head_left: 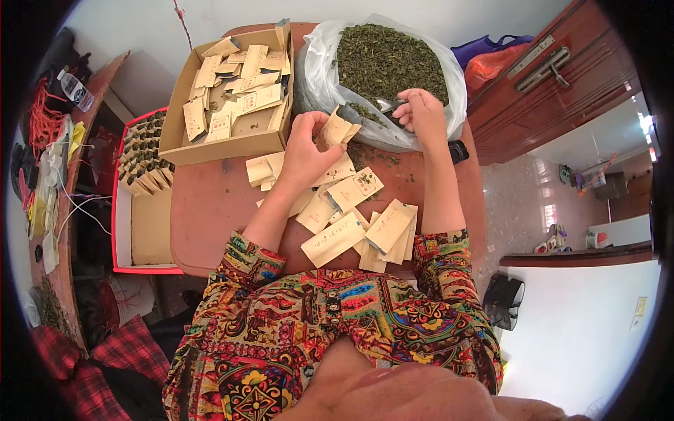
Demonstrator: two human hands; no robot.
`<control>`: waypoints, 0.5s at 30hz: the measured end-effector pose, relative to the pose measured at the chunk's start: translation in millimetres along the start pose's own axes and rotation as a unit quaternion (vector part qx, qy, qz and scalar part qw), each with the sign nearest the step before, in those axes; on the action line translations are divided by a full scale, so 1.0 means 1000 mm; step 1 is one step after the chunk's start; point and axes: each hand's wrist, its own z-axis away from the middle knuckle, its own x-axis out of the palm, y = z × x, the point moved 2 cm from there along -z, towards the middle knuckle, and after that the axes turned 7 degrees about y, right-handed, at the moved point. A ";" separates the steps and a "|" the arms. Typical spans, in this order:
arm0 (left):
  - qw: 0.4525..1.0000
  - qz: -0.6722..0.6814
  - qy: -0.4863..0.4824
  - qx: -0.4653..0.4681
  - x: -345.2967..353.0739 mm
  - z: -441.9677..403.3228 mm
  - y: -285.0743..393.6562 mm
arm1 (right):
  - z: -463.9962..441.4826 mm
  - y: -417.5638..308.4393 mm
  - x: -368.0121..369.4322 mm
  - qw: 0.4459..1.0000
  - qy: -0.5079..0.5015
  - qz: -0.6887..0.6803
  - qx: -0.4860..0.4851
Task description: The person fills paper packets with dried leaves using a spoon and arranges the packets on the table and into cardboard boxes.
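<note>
My left hand [307, 151] is closed around a small kraft paper packet [341, 129], held upright with its mouth facing up. Beside it, the fingers of my right hand [423, 121] grip a shiny metal spoon [385, 104], partly hidden by the hand. The spoon is at the near edge of a large clear plastic bag [317, 70] full of dried green leaves [390, 59] that look like tea. Below my hands, several flat paper packets [333, 240] lie overlapping on the table, some with printed marks.
A cardboard box [232, 146] of loose packets sits at the table's back left. Left of the reddish table [200, 217], a red-rimmed box [151, 238] holds rows of upright filled packets. A cluttered shelf [67, 231] stands far left, a wooden door [544, 77] at right.
</note>
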 end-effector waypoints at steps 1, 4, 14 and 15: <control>1.000 -0.001 -0.001 -0.002 0.000 0.000 0.000 | -0.002 0.003 -0.002 1.000 -0.002 -0.019 0.016; 1.000 -0.003 -0.003 -0.009 0.000 0.001 0.000 | -0.005 0.005 -0.007 0.998 0.003 -0.059 0.034; 1.000 -0.016 -0.015 -0.019 0.000 0.000 -0.004 | 0.004 -0.026 -0.019 0.993 0.009 -0.115 0.009; 1.000 -0.016 -0.014 -0.021 -0.001 0.001 -0.005 | 0.008 -0.030 -0.019 0.993 0.004 -0.116 0.004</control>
